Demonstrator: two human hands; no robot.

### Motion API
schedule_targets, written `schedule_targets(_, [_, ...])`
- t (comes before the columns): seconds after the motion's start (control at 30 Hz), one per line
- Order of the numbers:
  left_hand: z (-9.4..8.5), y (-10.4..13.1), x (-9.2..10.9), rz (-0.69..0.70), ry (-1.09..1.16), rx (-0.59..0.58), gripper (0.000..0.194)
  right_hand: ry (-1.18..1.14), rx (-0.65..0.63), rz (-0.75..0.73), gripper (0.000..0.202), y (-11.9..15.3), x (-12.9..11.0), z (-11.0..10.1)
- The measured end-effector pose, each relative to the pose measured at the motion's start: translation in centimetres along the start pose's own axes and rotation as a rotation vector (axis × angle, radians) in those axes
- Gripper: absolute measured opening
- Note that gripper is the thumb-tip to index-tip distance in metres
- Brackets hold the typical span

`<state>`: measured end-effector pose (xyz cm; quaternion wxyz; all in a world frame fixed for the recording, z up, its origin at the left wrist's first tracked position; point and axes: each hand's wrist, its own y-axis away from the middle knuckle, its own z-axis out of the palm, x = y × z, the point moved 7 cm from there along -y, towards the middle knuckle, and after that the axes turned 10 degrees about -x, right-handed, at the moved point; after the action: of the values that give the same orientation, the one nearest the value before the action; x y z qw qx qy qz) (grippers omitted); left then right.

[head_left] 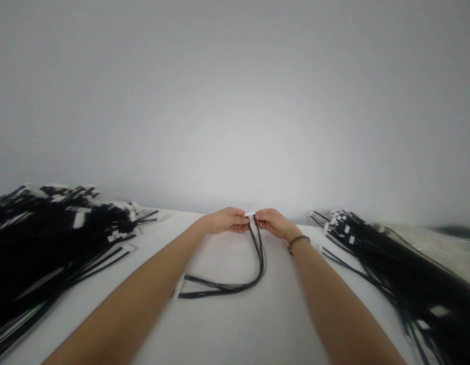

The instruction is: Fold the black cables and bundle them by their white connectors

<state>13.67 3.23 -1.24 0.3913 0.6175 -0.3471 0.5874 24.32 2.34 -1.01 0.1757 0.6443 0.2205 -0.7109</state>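
A black wire harness point(262, 258) with white connectors at its ends hangs and curves in front of me. Its upper white connector point(250, 214) is pinched between my two hands. My left hand point(231, 220) grips the connector's left side, fingers closed. On the right side, my right hand point(272, 221) holds the same end in a pinch, with a dark bracelet on the wrist. From there the black wires bend down and left to the other white connector point(178, 287), low over the table beside my left forearm.
A large heap of black wire harnesses point(40, 243) with white connectors covers the table's left side. Another long bundle of them point(394, 263) lies at right, beside a pale, blurred plastic-like sheet point(440, 246). Behind the white table point(235, 334) rises a plain grey wall point(235, 101).
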Motion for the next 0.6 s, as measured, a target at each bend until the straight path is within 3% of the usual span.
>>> schedule_targets(0.27, [-0.11,0.04,0.04,0.014,0.031,0.018,0.027,0.124,-0.043,-0.003,0.01,-0.18,-0.26,0.61])
schedule_targets(0.43, [-0.43,0.12,-0.25,0.037,0.17,0.001,0.023,0.135,-0.011,0.001,0.016,-0.27,-0.18,0.63])
schedule_targets(0.6, [-0.2,-0.44,-0.25,0.087,0.318,0.056,0.025,0.15,0.0,0.008,0.018,-0.45,0.04,0.46])
